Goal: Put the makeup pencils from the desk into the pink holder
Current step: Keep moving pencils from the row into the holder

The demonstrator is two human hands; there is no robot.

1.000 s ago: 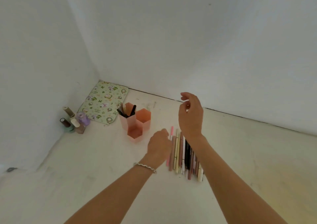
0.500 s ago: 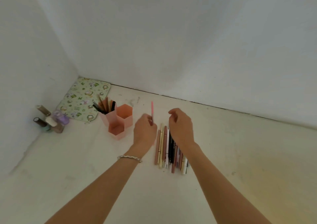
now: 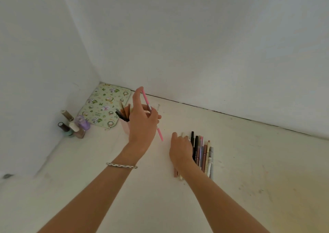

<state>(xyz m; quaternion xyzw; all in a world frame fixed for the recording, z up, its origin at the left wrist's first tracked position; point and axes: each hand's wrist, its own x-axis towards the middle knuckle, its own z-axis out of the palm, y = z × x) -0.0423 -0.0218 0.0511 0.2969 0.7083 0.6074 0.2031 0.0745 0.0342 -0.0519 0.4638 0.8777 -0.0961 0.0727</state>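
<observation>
Progress check, head view. Task was partly done, most of it left.

Done: a few pencils (image 3: pixel 122 114) already stood in the holder (image 3: pixel 125 126), centre-left of frame, fanned out of its back compartment. Exact count unclear; the holder was mostly hidden behind the left hand.

In hand: left hand (image 3: pixel 142 122) was closed on a pink pencil (image 3: pixel 151 112), pinched between thumb and fingers. Pencil was tilted, top end up by the fingertips, lower end sticking out below the hand toward the desk. The hand sat over or just in front of the holder, so I judged this one was about to go in. It wasn't in yet.

Left: the row of pencils (image 3: pixel 202 152) lay on the desk (image 3: pixel 249 179), right of centre, side by side and touching. Looked like a dozen or so, hard to count under the hand. Right hand (image 3: pixel 180 150) lay on the left end of the row, fingers curled down. Couldn't tell whether it had hold of one or only rested there.

Not part of the task: nail polish bottles (image 3: pixel 73 125) at the wall, left of frame, and a floral pouch (image 3: pixel 104 105) behind the holder in the corner.

Estimate: well under half done.
</observation>
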